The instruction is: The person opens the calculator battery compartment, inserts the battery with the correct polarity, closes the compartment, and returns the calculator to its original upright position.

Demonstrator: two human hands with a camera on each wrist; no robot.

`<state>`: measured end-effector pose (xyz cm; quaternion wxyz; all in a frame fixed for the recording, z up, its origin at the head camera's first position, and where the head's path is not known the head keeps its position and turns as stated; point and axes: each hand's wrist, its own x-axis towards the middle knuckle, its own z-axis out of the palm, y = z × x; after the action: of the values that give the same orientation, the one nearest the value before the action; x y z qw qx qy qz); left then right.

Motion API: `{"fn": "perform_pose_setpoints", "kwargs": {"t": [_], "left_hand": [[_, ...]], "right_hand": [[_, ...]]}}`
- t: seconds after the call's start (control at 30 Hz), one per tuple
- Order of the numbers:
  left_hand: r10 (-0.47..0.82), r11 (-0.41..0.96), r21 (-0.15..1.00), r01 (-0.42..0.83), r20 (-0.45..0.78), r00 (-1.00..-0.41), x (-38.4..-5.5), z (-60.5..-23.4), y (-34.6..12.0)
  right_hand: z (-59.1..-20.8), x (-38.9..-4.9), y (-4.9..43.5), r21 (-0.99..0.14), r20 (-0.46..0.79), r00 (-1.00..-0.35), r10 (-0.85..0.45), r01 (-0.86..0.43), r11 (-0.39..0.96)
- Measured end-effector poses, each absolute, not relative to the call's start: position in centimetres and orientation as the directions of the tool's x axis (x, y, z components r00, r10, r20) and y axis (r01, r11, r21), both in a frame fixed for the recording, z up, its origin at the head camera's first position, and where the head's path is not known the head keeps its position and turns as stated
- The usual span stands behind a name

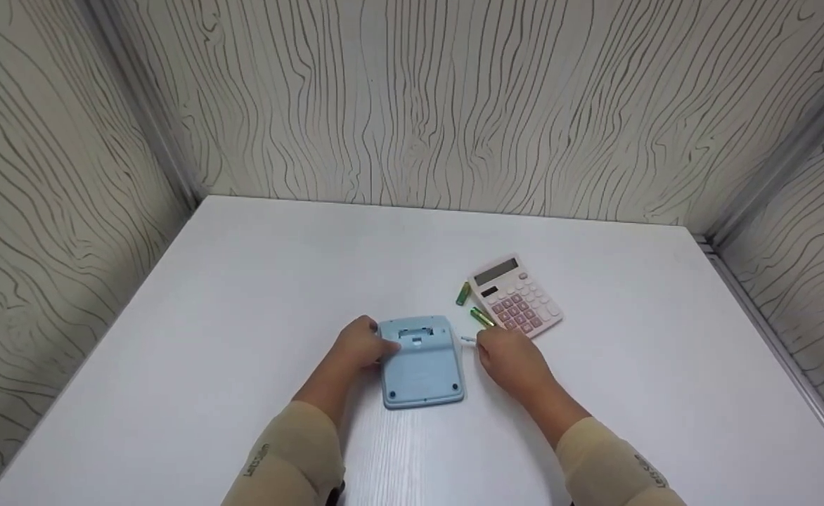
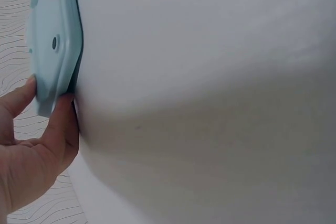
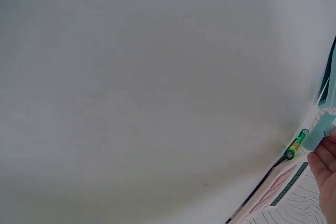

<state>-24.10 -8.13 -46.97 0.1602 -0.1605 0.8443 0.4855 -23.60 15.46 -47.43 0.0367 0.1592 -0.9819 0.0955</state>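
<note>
A light blue calculator point(image 1: 422, 376) lies face down on the white table, its back showing an uncovered battery slot point(image 1: 416, 332) near the far end. My left hand point(image 1: 363, 343) grips its left edge, thumb on the back and fingers at the side; the left wrist view shows this pinch on the calculator point(image 2: 50, 64) up close. Just off the right edge, my right hand point(image 1: 514, 358) pinches a small light blue battery cover point(image 1: 467, 339). That cover point(image 3: 317, 134) also shows between the fingertips at the right of the right wrist view.
Beyond the right hand lies a pink calculator point(image 1: 517, 295), face up and turned at an angle. Two green batteries lie by its left side, one battery point(image 1: 462, 294) farther back and the other battery point(image 1: 481, 316) nearer. A wood-grain patterned wall point(image 1: 412, 105) rises behind the table.
</note>
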Motion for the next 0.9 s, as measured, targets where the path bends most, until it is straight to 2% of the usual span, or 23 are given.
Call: {"fn": "perform_pose_setpoints", "kwargs": {"t": [0.13,0.63,0.9], "left_hand": [[-0.11,0.473,0.769,-0.429,-0.432,-0.895,-24.26,-47.22,-8.26],[-0.123,0.485,0.762,-0.43,-0.427,-0.896,-24.11,-47.08,-8.28],[-0.124,0.47,0.767,-0.437,-0.432,-0.893,-24.07,-46.93,-8.22]], "right_hand": [[-47.78,-23.35,15.65,-0.149,0.07,-0.94,-0.333,-0.34,0.928],[-48.51,-23.11,15.86,-0.069,0.073,-0.907,-0.415,-0.42,0.905],[-47.89,-23.42,15.76,-0.115,0.0,-0.929,-0.37,-0.367,0.923]]}}
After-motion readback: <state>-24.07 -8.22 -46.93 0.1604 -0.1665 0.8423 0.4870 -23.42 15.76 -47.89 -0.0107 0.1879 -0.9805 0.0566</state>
